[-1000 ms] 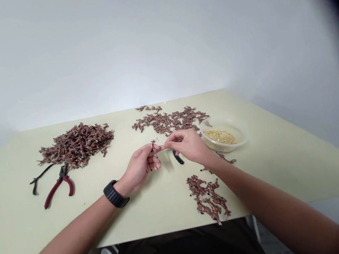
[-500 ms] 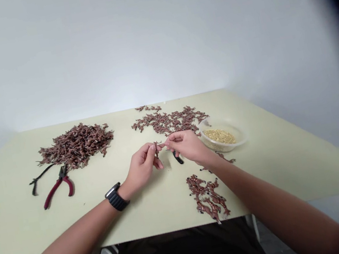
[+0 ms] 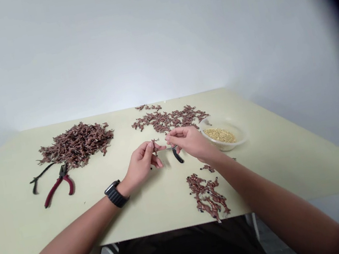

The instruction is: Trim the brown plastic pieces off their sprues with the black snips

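My left hand (image 3: 144, 160), wearing a dark watch (image 3: 115, 194), pinches a small brown animal figurine (image 3: 155, 146) upright between thumb and fingers. Just to its right, my right hand (image 3: 190, 142) has thumb and forefinger pressed together; whatever they hold is too small to make out. Beneath the right hand lies a tool with a black curved handle (image 3: 178, 156), its other end partly hidden by the fingers. A clear plastic bowl (image 3: 240, 141) of tiny gold-coloured pieces (image 3: 220, 135) stands right of that hand.
A large heap of brown figurines (image 3: 76, 145) lies at the left, with red-handled pliers (image 3: 58, 188) and a black-handled tool (image 3: 34, 186) before it. More figurines are spread at the back (image 3: 168, 120) and near the front edge (image 3: 208, 196) of the table (image 3: 147, 223).
My right hand has drawn slightly away from the figurine, to the right and up, widening the gap between the hands. The left hand keeps the figurine and has barely moved.
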`<state>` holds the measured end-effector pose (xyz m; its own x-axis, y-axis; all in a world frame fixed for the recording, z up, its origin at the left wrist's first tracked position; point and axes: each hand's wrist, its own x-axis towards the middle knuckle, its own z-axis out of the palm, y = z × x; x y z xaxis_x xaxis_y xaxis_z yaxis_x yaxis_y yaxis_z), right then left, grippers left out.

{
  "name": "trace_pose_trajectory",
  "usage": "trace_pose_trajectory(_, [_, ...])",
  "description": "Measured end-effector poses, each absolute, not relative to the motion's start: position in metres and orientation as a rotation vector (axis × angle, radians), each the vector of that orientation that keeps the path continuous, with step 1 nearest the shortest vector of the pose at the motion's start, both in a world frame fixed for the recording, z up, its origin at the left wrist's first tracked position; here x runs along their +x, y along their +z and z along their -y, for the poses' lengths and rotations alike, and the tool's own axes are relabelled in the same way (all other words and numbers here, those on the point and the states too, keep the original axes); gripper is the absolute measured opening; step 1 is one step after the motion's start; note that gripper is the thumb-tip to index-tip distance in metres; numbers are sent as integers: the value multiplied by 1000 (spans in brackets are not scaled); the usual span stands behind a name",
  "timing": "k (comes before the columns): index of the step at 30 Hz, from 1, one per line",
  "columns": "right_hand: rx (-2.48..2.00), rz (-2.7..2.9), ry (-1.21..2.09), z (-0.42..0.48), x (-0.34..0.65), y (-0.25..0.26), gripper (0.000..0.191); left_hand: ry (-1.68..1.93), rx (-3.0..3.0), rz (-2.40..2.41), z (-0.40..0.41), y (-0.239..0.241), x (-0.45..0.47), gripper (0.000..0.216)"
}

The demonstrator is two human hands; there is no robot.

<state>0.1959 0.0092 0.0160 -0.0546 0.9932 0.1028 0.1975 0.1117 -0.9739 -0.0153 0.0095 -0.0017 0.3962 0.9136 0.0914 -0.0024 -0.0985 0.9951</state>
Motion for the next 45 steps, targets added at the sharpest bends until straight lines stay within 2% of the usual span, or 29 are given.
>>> trace_pose_trajectory(4, [-1174,1442,1067,-5,191,19,28,908,1427,-795,-11,-5,-15,47])
trace_pose_trajectory(14, [-1134,1519,681,11,170,15,19,988,1471,-779,-7,-6,-12,41])
trace_pose_trajectory(35, [-1124,1648,592,11,170,13,15,935,1706,-882,-1,-7,-16,36])
trace_pose_trajectory(45, [-1120,1822,332,10,173,11,16,960,1846,-907,3,-3,-15,34])
